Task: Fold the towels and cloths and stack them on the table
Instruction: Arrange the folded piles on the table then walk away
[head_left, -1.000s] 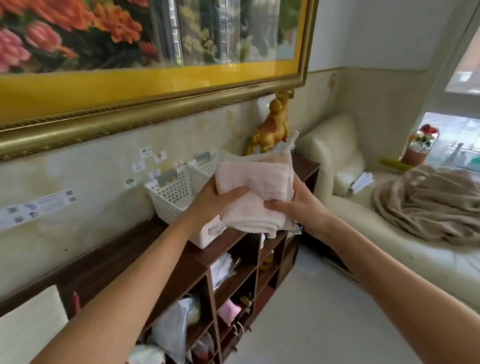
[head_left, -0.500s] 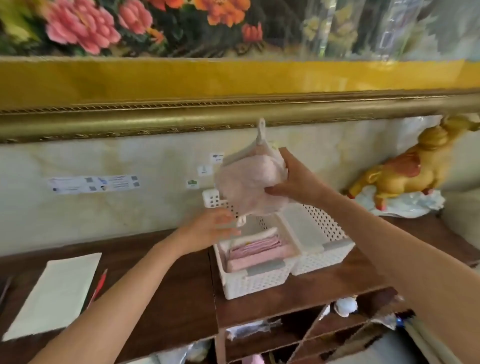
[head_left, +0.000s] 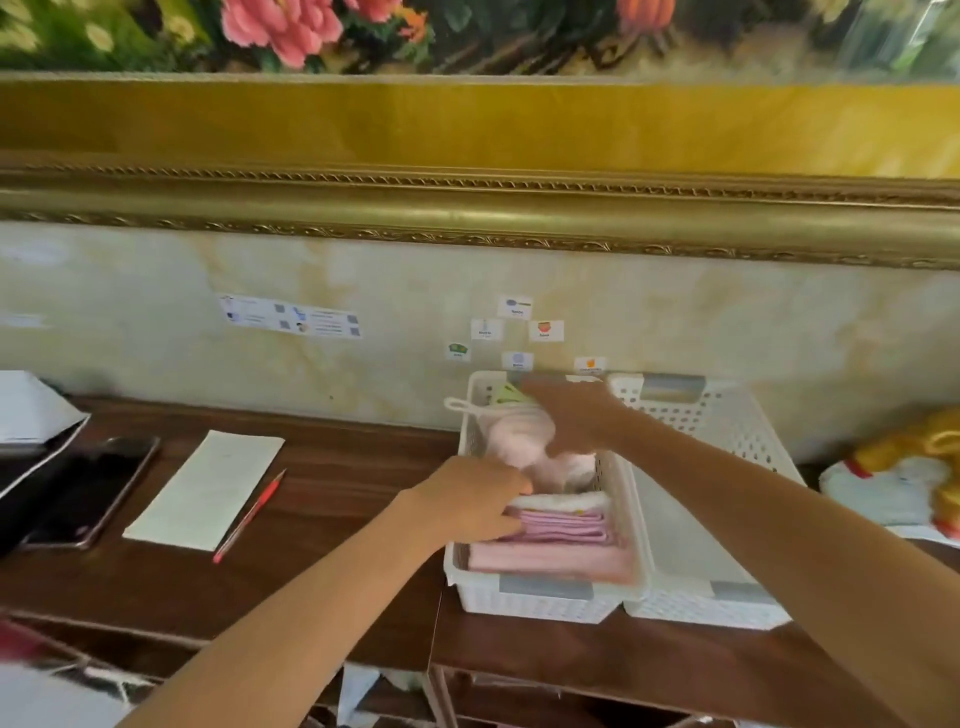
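A white perforated basket (head_left: 540, 597) stands on the dark wooden shelf top (head_left: 322, 582). At its front it holds folded cloths: a pink one (head_left: 550, 561), a striped pink one (head_left: 566, 526) and a white one (head_left: 566, 501). My right hand (head_left: 574, 422), blurred, grips a bunched pale pink towel (head_left: 519, 439) down in the back half of the basket; the towel's white loop hangs over the left rim. My left hand (head_left: 478, 506) reaches in over the left wall, its fingers pressing against the folded cloths.
A second white basket (head_left: 691, 525) stands right beside the first, with nothing in it. To the left lie a paper sheet (head_left: 202, 491), a red pen (head_left: 249, 517) and a phone (head_left: 93, 493). A gold figurine (head_left: 924, 467) stands far right. A framed picture hangs above.
My right hand has lowered the pale pink towel from above the basket down into its back half. My left hand has let go of the towel and moved onto the folded cloths.
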